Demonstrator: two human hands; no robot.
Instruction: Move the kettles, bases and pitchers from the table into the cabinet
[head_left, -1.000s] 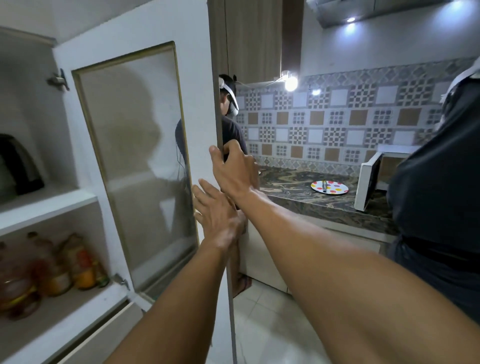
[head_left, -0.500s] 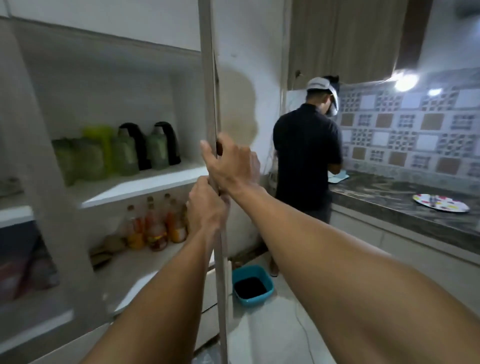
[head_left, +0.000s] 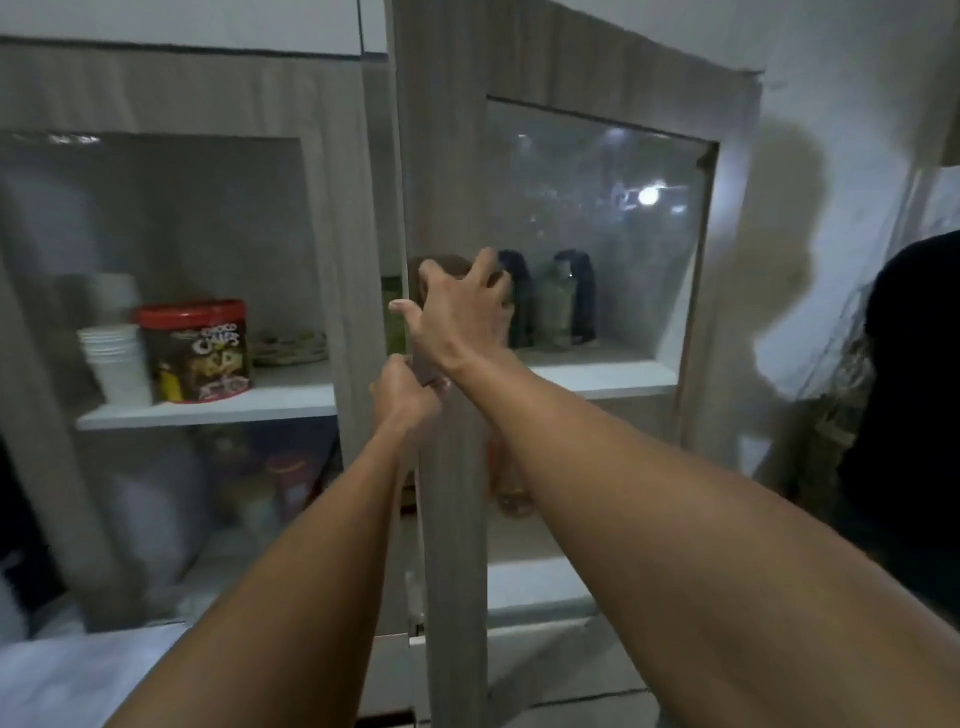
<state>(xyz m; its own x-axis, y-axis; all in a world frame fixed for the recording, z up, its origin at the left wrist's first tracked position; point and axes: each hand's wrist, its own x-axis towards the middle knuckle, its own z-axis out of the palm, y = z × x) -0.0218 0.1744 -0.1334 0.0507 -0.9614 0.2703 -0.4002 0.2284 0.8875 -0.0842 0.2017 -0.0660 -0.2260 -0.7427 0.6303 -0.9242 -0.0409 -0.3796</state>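
Note:
Behind the glass of the right cabinet door (head_left: 597, 218), two dark-handled kettles (head_left: 579, 296) and a pale green pitcher (head_left: 553, 309) stand on the white shelf (head_left: 597, 374). More green shows through the narrow gap at the door's left edge. My right hand (head_left: 457, 317) lies on the door frame with fingers spread, over the brown door handle (head_left: 434, 267). Just below it, my left hand (head_left: 402, 395) curls round the handle's lower end at the door edge. The door stands almost against the cabinet.
The left cabinet door (head_left: 332, 260) is closed; behind its glass are stacked white cups (head_left: 117, 358), a red-lidded cereal tub (head_left: 197, 351) and plates. A person in dark clothes (head_left: 904, 415) stands at the right edge. Bottles are dimly visible on the lower shelf.
The right cabinet door has swung from wide open to nearly closed under both my hands. My view turned left from the kitchen counter to the cabinet front.

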